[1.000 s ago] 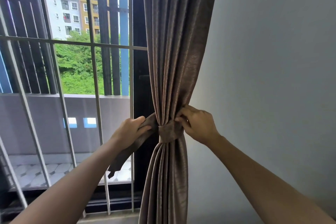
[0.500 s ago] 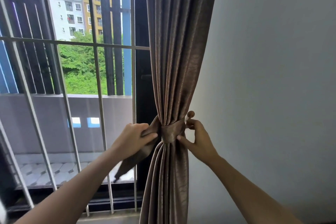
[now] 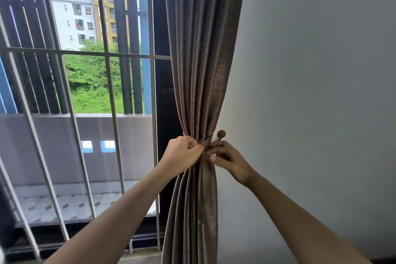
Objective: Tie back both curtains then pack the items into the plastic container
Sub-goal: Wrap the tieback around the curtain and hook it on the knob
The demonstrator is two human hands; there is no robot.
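A brown curtain (image 3: 201, 60) hangs gathered at the right side of the window, against the wall. A matching fabric tie-back band (image 3: 206, 143) wraps its waist. My left hand (image 3: 183, 156) is closed on the band's left side, pressed to the curtain. On the band's right side, my right hand (image 3: 228, 159) pinches the fabric just under a small round brown wall hook (image 3: 221, 134). The band's end is hidden behind the folds and my fingers. No plastic container is in view.
A barred window (image 3: 111, 55) with a dark frame fills the left half, a balcony wall and buildings beyond it. A plain grey wall (image 3: 310, 92) fills the right half. The floor shows as a strip along the bottom edge.
My left hand has moved right and up to the curtain's waist, and the loose strap end no longer hangs down. My right hand has slipped lower, under the now visible wall hook.
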